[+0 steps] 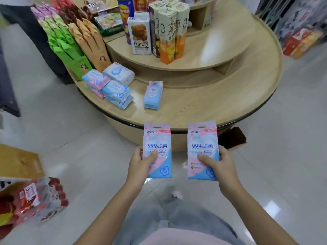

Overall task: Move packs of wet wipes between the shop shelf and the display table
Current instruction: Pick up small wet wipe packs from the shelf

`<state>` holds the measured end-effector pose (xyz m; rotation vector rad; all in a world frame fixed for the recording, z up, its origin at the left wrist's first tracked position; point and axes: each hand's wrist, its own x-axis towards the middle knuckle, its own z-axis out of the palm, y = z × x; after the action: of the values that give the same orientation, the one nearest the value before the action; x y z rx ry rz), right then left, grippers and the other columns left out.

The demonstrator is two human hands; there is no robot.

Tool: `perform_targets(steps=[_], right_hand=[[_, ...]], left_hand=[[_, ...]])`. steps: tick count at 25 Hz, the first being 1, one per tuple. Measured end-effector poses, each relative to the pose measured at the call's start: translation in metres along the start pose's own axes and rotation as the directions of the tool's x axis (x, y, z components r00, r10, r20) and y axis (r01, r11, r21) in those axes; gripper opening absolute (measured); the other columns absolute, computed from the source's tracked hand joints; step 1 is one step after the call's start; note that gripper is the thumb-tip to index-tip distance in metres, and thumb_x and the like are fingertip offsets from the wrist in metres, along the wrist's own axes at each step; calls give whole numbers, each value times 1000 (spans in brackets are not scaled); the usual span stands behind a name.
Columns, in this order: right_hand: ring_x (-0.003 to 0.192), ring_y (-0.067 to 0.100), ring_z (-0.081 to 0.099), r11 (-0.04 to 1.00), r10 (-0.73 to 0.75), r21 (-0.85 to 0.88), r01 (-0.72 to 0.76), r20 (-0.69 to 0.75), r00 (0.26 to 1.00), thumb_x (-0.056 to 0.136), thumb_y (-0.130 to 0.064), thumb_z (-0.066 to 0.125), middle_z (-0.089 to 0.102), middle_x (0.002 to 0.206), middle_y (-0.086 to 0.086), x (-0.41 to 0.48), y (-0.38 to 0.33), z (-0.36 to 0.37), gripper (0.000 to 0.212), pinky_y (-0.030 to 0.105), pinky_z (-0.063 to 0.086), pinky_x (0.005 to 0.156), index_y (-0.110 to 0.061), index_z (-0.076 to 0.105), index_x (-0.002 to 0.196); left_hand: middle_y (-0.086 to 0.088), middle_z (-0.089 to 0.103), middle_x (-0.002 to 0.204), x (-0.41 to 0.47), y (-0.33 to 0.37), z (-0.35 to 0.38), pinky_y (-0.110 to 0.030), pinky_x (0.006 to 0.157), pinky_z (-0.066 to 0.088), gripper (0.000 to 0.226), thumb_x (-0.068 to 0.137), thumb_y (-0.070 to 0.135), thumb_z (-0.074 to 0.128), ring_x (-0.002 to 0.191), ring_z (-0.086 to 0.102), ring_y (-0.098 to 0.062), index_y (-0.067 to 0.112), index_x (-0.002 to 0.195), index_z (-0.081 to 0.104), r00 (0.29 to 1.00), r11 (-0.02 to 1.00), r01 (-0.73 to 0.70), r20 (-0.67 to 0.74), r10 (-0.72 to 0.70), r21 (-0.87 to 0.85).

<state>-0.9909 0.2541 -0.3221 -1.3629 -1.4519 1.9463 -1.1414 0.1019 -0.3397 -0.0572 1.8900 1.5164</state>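
My left hand [139, 165] grips a pink-and-blue pack of wet wipes [159, 138] by its lower left, thumb on the front. My right hand [219, 167] grips a matching second pack [201, 138] by its lower right. Both packs are upright in the air, just short of the front edge of the round wooden display table [221, 103]. On the table's lower tier a small stack of the same packs [153, 95] lies flat, and several more wipe packs [111, 84] are piled to its left.
The table's upper tier [212, 43] carries snack boxes and tall cartons [168, 30]. Green and orange paper packets [74, 46] lean at the table's left. Bagged goods [35, 200] and a cardboard box sit on the tiled floor at lower left. Shelves with boxes stand at far right.
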Motion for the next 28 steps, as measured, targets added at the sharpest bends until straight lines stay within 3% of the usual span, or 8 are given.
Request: perform_targets(steps=[5, 10, 15, 20, 24, 26, 28], right_hand=[[74, 10, 72, 996, -81, 21, 81, -16, 997, 86, -16, 68, 71, 94, 3, 103, -54, 41, 18, 20, 55, 57, -12, 59, 102], [78, 14, 72, 994, -12, 103, 24, -113, 994, 89, -16, 63, 72, 98, 6, 183, -64, 76, 10, 25, 59, 62, -13, 60, 99], [80, 15, 73, 993, 100, 74, -89, -162, 982, 89, -18, 65, 72, 100, 9, 251, -65, 89, 21, 24, 58, 61, -8, 60, 106], [85, 22, 72, 983, 185, 12, -185, -159, 970, 88, -17, 66, 72, 102, 13, 318, -48, 83, 26, 28, 60, 66, -4, 61, 109], [83, 22, 71, 965, 263, 44, -259, -129, 956, 88, -13, 65, 71, 101, 12, 360, -34, 76, 16, 35, 60, 73, -10, 61, 103], [87, 27, 69, 957, 285, 82, -277, -106, 953, 89, -11, 63, 70, 103, 14, 378, -31, 78, 18, 42, 58, 80, -7, 60, 106], [83, 25, 69, 956, 284, 89, -279, -48, 958, 90, -8, 62, 71, 97, 12, 388, -33, 86, 11, 42, 56, 80, -7, 62, 100]], left_hand=[[-5, 67, 106, 101, 38, 37, -29, 75, 53, 31, 85, 20, 69, 89, 65, -18, 8, 109, 52, 999, 1000, 23, 41, -23, 1], [-13, 67, 111, 226, 62, 76, -41, 91, 52, 19, 86, 14, 68, 95, 66, -26, 19, 94, 52, 985, 991, 59, 152, -77, 118], [-4, 62, 107, 311, 65, 120, -33, 81, 50, 29, 88, 14, 64, 93, 62, -22, 13, 111, 47, 954, 962, 118, 241, -179, 246], [-7, 67, 112, 363, 45, 165, -42, 85, 55, 32, 87, 20, 66, 96, 66, -26, 8, 114, 53, 945, 930, 208, 184, -271, 303], [-2, 63, 106, 379, 44, 187, -30, 70, 54, 23, 92, 18, 60, 95, 65, -22, 10, 112, 52, 952, 938, 237, 134, -276, 251], [-1, 61, 104, 380, 46, 194, -30, 74, 51, 17, 94, 22, 53, 95, 62, -22, 12, 108, 52, 969, 941, 188, 104, -224, 280], [-6, 63, 106, 379, 42, 198, -42, 84, 52, 31, 90, 38, 44, 96, 62, -26, 11, 103, 54, 992, 931, 88, 59, -116, 355]])
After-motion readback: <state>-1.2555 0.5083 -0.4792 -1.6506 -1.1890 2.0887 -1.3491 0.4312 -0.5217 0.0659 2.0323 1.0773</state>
